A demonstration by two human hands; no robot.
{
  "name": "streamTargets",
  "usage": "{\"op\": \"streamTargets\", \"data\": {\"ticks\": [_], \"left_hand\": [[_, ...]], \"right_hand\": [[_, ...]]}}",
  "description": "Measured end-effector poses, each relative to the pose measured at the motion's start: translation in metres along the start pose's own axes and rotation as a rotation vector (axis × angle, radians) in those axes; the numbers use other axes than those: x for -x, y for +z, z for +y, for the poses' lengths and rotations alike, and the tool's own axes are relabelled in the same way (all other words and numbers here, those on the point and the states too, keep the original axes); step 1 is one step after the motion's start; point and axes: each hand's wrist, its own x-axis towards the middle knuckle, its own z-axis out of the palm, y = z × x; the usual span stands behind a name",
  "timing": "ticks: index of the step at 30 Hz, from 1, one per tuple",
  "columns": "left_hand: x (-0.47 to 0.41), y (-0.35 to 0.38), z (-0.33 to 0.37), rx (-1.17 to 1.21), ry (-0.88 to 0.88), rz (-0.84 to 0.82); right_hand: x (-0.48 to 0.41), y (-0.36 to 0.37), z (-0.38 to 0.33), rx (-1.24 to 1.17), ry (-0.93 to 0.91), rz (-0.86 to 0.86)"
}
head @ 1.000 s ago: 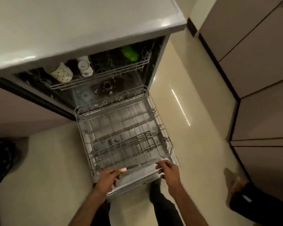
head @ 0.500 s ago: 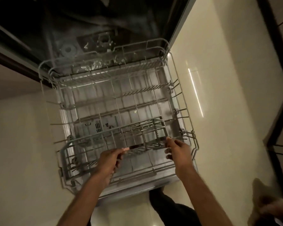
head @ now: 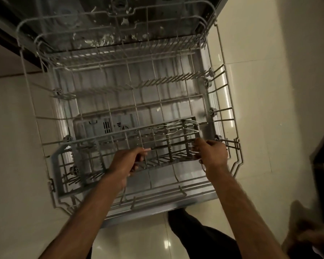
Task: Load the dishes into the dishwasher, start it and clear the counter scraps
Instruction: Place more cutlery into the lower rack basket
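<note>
Nearest, at 6 o'clock, a dark trouser leg stands on glossy floor tiles. Both forearms reach toward 12. The left hand, fingers curled, grips the near rim of the grey cutlery basket. The right hand clamps the basket's 3 o'clock end. Something small and pinkish shows at the left fingertips; identity unclear. The basket is low at the front of the lower rack; cannot tell whether it rests on the wires. Two forks lie in its right cells. The rack is out over the open door. At 12 o'clock is the dishwasher tub, with white flecks on its floor.
</note>
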Motion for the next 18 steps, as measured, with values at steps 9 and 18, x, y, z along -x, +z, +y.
{"op": "streamTargets", "data": {"ticks": [9, 18], "left_hand": [[-0.008, 0.003, -0.006, -0.001, 0.020, 0.011], [-0.007, 0.006, -0.009, 0.051, 0.046, 0.052]], "right_hand": [[-0.014, -0.001, 0.006, 0.025, 0.045, -0.043], [-0.021, -0.001, 0.005, 0.103, 0.040, -0.086]]}}
